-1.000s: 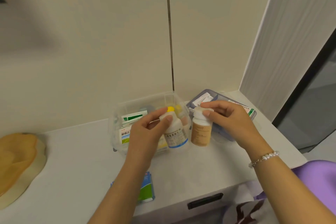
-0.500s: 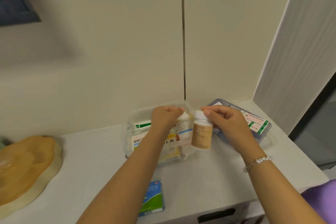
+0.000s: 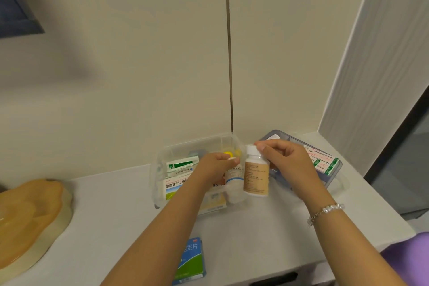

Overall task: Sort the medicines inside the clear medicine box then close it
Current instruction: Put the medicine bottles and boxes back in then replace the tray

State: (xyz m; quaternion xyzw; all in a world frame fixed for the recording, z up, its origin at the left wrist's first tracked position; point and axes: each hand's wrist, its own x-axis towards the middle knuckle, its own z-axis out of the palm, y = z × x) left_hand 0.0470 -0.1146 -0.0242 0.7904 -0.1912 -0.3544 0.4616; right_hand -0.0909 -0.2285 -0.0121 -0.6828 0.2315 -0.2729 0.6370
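White tabletop (image 3: 120, 213) against a beige wall carries the clear medicine box (image 3: 162, 169), lid off. My left hand (image 3: 214, 169) grips a white bottle (image 3: 233, 180) inside it; my right hand (image 3: 286, 163) pinches the tan bottle (image 3: 256, 176) by its cap, queued just beside. Blue carton (image 3: 190, 261) waits outside.

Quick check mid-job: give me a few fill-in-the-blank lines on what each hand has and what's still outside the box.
1. The right hand holds the brown-label bottle by its ____ cap.
2. The left hand grips a white bottle inside the ____ medicine box.
3. The blue-green medicine carton lies ____ the box, on the countertop.

Missing: white; clear; outside
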